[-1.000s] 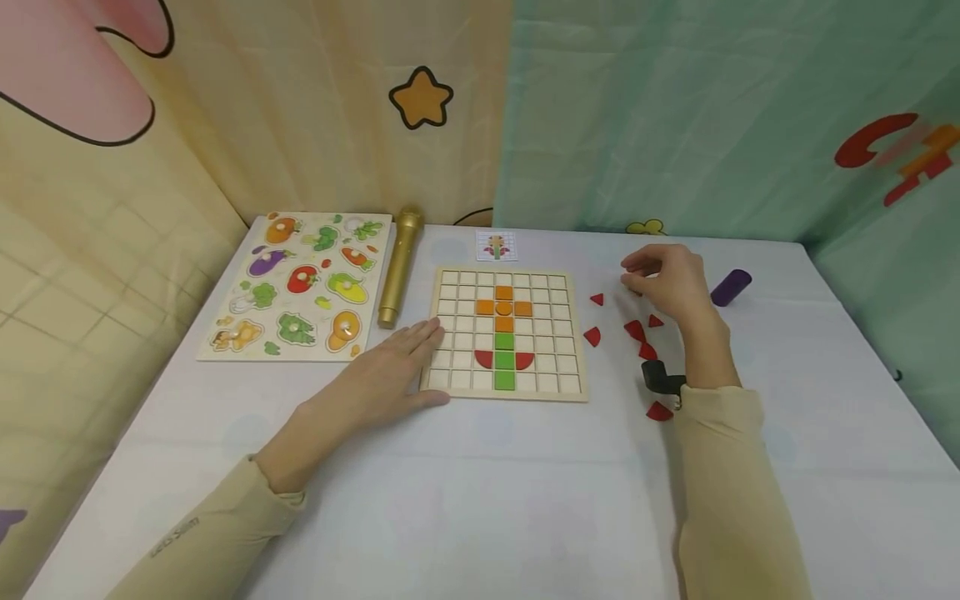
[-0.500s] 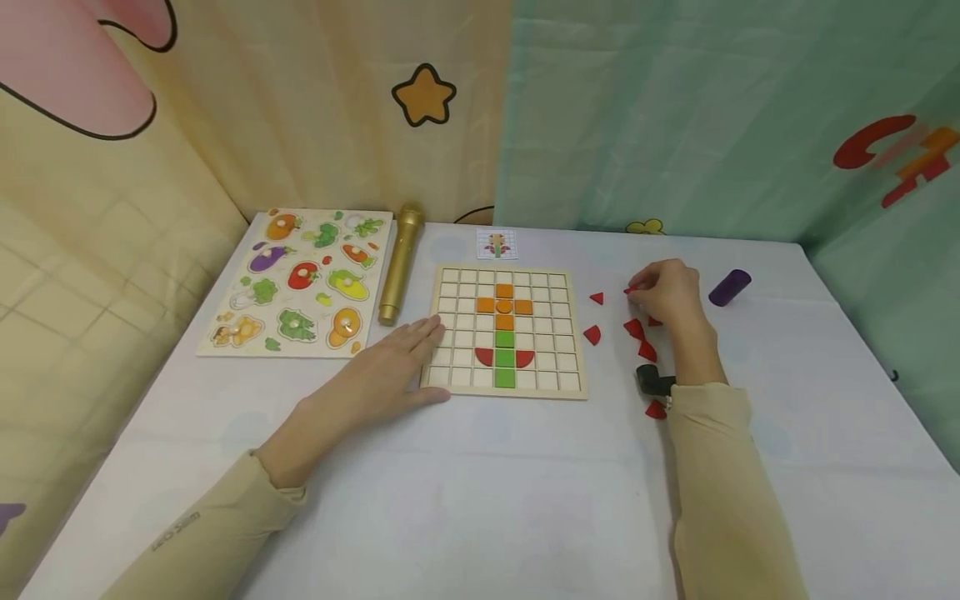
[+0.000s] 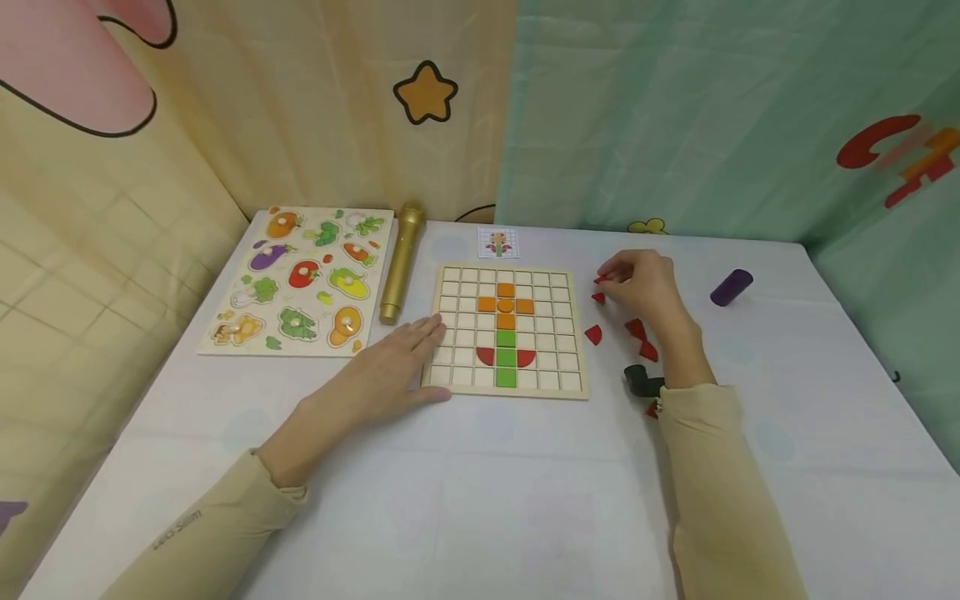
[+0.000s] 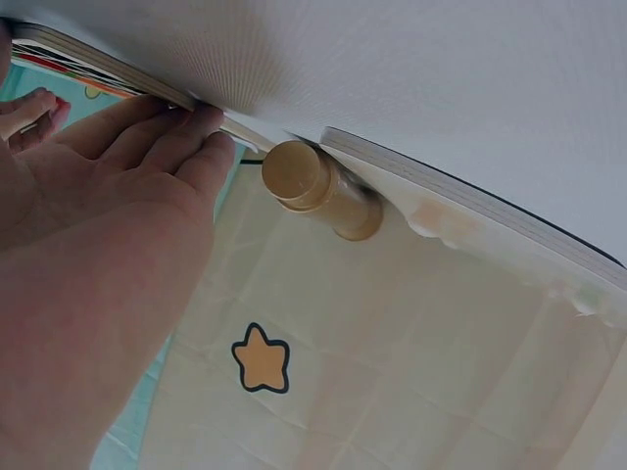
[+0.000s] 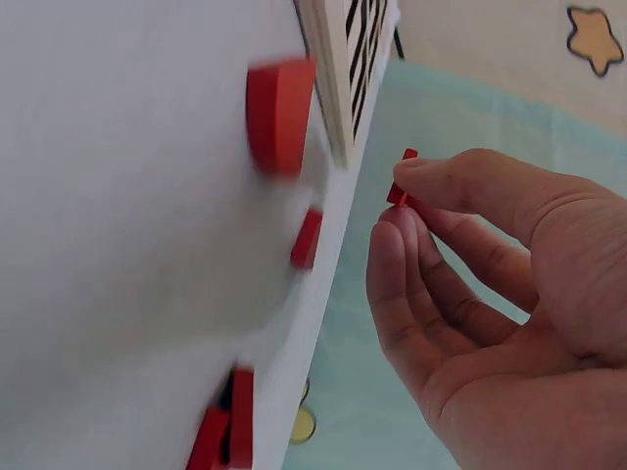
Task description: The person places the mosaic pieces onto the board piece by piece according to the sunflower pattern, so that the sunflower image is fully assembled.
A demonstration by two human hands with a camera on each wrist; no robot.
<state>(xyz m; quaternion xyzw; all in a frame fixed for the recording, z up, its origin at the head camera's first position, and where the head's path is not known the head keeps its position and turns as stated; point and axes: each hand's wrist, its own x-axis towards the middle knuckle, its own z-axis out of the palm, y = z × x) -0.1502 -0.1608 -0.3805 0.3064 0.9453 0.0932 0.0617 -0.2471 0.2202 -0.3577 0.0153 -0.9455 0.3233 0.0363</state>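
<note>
A wooden grid board point(image 3: 506, 332) lies mid-table with orange, green and red tiles set in a flower-like figure. My left hand point(image 3: 390, 367) lies flat on the table, fingers straight, touching the board's left edge point(image 4: 186, 98). My right hand point(image 3: 637, 283) hovers just right of the board and pinches a small red piece point(image 5: 400, 186) between thumb and fingers. Loose red pieces lie on the table near it: a small triangle point(image 3: 597, 297), a quarter-round point(image 3: 593, 335) and others point(image 3: 641, 337).
A gold toy microphone point(image 3: 399, 262) lies left of the board, beside a vegetable peg puzzle point(image 3: 300, 279). A small picture card point(image 3: 498, 242) sits behind the board. A purple cylinder point(image 3: 731, 287) lies at the right. Fabric walls enclose the table.
My right hand closed on a red piece among the loose ones, then carried it left toward the board. The left hand has stayed still.
</note>
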